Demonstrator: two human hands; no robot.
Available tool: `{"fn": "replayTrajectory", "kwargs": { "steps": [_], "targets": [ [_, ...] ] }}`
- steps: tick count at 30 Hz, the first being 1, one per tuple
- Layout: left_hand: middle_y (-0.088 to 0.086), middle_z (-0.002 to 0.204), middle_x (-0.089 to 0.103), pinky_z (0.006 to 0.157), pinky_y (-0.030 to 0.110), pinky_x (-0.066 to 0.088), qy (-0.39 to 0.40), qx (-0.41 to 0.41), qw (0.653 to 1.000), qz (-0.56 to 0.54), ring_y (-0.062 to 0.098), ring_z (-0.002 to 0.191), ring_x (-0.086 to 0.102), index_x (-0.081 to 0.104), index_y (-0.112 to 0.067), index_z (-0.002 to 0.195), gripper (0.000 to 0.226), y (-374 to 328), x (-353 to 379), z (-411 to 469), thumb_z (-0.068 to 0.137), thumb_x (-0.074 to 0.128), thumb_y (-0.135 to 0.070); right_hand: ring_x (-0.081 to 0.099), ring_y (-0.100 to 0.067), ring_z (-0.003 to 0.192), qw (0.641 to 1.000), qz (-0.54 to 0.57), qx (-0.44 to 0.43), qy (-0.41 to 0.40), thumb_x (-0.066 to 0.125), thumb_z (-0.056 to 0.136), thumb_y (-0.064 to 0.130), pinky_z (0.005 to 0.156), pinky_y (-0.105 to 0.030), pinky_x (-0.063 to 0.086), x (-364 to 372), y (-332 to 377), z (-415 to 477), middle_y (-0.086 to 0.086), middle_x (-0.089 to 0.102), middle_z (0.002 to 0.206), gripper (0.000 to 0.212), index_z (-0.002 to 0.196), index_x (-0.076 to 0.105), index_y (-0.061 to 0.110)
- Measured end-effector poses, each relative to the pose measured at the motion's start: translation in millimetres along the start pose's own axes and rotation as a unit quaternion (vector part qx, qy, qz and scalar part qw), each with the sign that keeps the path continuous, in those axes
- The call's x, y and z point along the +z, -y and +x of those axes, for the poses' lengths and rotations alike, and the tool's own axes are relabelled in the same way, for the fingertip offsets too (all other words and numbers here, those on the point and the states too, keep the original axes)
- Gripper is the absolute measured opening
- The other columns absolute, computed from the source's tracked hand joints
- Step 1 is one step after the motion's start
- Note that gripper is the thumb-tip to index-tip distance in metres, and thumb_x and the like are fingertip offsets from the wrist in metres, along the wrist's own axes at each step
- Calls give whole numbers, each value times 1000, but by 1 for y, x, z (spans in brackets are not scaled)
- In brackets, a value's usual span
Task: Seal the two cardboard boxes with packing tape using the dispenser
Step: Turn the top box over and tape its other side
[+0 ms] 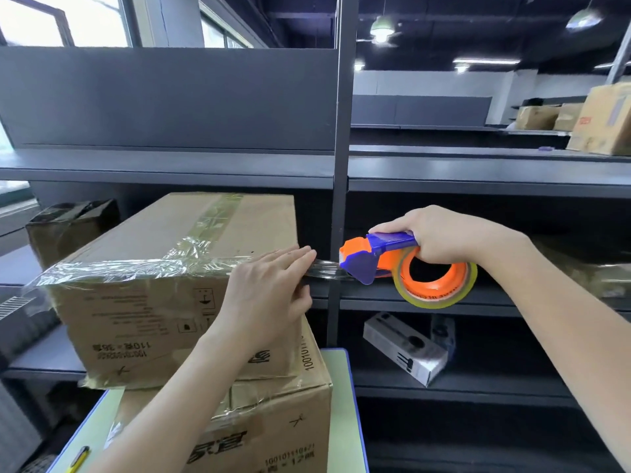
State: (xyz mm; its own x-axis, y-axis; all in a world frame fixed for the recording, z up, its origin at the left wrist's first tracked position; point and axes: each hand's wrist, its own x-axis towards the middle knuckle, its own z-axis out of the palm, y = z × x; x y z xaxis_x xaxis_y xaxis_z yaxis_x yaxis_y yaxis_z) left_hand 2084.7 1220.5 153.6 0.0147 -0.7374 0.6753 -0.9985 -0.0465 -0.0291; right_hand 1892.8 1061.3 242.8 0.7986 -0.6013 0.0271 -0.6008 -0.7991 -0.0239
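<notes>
Both our hands busy: left hand [269, 291], fingers [293, 257] straight, pins tape [326, 269] to upper box [164, 254]; right hand [444, 237] grips tape dispenser [375, 257]. Next, likely: we sever tape.

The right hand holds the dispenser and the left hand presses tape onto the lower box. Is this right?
No. In the head view the left hand presses tape onto the upper box; the right hand does hold the dispenser.

A taped cardboard box [164, 268] sits on a second box [273, 421]. Clear tape [324, 269] stretches from it to the orange-and-blue dispenser [372, 257].
</notes>
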Motion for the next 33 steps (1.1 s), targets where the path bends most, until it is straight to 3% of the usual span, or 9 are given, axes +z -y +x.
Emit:
{"fn": "replayTrajectory", "kwargs": {
  "steps": [5, 9, 13, 17, 23, 27, 33],
  "targets": [
    [-4, 113, 69, 79, 25, 51, 12, -15, 1000, -17, 12, 107, 64, 74, -19, 103, 49, -7, -8, -1, 70, 40, -32, 51, -16, 77, 999, -37, -25, 6, 43, 85, -1, 67, -31, 46, 18, 14, 0, 16, 33, 78, 73, 134, 34, 52],
    [-5, 112, 69, 77, 22, 49, 8, -25, 999, -21, 11, 107, 64, 76, -20, 97, 45, -8, -7, 0, 78, 35, -30, 46, -17, 87, 996, -66, -62, -9, 49, 86, 5, 68, -28, 39, 32, 26, 4, 10, 34, 85, 72, 139, 28, 49],
    [-10, 109, 70, 65, 19, 44, -5, -43, 999, -22, 7, 102, 65, 76, -24, 89, 38, -4, -6, 1, 85, 39, -35, 45, -15, 89, 991, -100, -82, -39, 48, 89, 9, 68, -25, 34, 29, 19, 3, 4, 39, 97, 70, 142, 21, 48],
    [-11, 106, 71, 64, 18, 45, -9, -43, 999, -11, 6, 100, 66, 76, -26, 89, 35, -7, -4, 2, 85, 42, -35, 47, -16, 82, 996, -54, -55, -53, 45, 87, 2, 68, -26, 38, 21, -1, -9, 3, 41, 92, 74, 140, 25, 50],
    [-11, 106, 71, 60, 19, 45, -12, -43, 999, -1, 7, 96, 67, 76, -25, 90, 38, -11, -3, 3, 80, 41, -33, 46, -18, 91, 992, -105, -57, -38, 52, 87, 11, 74, -29, 42, 38, 12, -5, 2, 42, 101, 75, 142, 18, 50],
    [-10, 104, 71, 60, 19, 44, -27, -35, 999, 8, 9, 94, 68, 76, -23, 83, 34, -11, -2, 2, 77, 43, -29, 47, -18, 93, 991, -107, -70, -28, 54, 88, 13, 69, -28, 36, 45, 28, 3, 3, 39, 100, 74, 142, 19, 49],
    [-10, 101, 72, 53, 16, 32, -11, -17, 1000, 16, 10, 86, 70, 68, -21, 66, 11, -9, -3, 3, 71, 59, -24, 40, -13, 73, 995, -58, -78, -2, 53, 86, 6, 53, -21, 28, 50, 38, 5, 5, 34, 94, 75, 142, 24, 46]
  ]
}}
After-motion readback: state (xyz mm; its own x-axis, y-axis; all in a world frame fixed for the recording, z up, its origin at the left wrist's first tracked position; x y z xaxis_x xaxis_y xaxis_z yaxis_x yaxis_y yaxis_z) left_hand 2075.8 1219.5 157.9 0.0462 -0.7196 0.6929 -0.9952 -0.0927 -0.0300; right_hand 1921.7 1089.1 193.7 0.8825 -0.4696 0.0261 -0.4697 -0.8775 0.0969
